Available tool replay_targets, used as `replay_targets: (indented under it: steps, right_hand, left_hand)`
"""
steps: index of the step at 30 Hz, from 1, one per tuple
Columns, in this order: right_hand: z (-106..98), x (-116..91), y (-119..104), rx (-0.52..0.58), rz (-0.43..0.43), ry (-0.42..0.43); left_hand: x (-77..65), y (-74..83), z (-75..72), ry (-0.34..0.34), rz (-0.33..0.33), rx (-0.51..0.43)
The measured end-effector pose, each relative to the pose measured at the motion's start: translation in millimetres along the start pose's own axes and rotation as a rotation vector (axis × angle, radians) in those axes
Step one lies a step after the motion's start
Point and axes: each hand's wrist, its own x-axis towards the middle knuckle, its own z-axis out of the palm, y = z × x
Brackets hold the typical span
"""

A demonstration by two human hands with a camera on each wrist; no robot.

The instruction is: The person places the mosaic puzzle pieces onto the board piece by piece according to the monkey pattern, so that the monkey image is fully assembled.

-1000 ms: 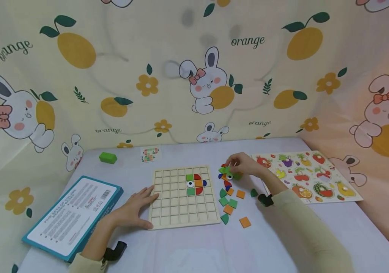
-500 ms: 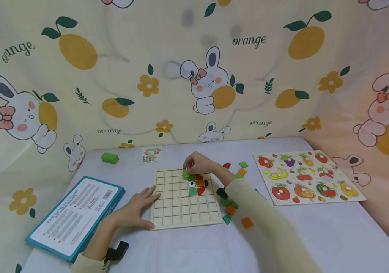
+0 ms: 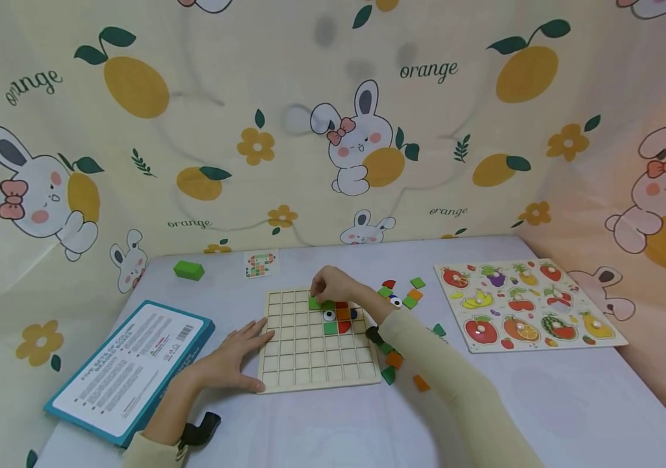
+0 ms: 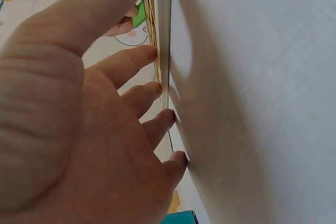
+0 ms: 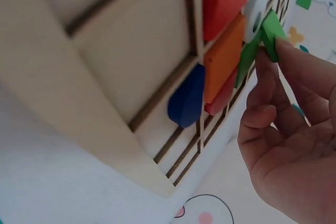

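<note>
My right hand [image 3: 333, 285] pinches a green square tile [image 5: 272, 32] between thumb and finger, over the upper part of a wooden grid board [image 3: 294, 354]. In the right wrist view the tile is tilted, right beside another green tile [image 5: 248, 61] lying in the grid. An orange tile [image 5: 224, 56], red rounded pieces [image 5: 226, 3], a blue rounded piece [image 5: 187, 98] and a white eye tile [image 3: 329, 316] sit close together in the cells. My left hand [image 3: 224, 359] has its fingers spread, with fingertips and thumb touching the board's left edge.
Loose green, orange and red pieces [image 3: 394, 360] lie right of the board, partly behind the right sleeve. Farther right is a fruit puzzle board [image 3: 502, 318]. A blue box [image 3: 128, 370] lies left. A green block [image 3: 189, 270] and a pattern card [image 3: 261, 264] are at the back.
My right hand has moved left from the loose pile to the board, bringing a green tile, then shifted slightly left there. The pile now lies more spread out. My left hand has stayed at the board.
</note>
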Motion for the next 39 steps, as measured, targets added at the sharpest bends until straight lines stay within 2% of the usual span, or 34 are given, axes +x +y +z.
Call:
replay_targets:
  steps: [8,17,21,25,29,33,39]
  right_hand:
    - [6.6,-0.3,2.7,-0.125,0.038,0.022]
    - [6.2,-4.2,-1.3,-0.16,0.033,0.043]
    - [0.2,-10.8,0.9,-0.148,0.01,0.077]
    - [-18.4,-24.2,11.0,-0.137,-0.025,0.132]
    - [-46.7,-47.0,28.6,-0.101,0.011,0.174]
    - [-74.6,-74.2,52.3,-0.081,0.103,0.207]
    - [-101.8,-111.9,85.7,-0.141,0.253,0.219]
  left_hand:
    - [0.2,0.6,0.3,0.005,-0.006,-0.004]
    - [1.0,-3.5,1.8,0.015,0.0,-0.012]
    - [0.1,-0.8,2.4,0.033,-0.024,-0.021]
    - [0.2,3.2,3.3,0.06,-0.048,-0.008]
    - [1.0,8.2,3.6,0.094,-0.067,0.043]
    - [1.6,12.9,3.8,0.139,-0.1,0.095]
    - [0.6,13.7,6.2,0.152,-0.112,0.043]
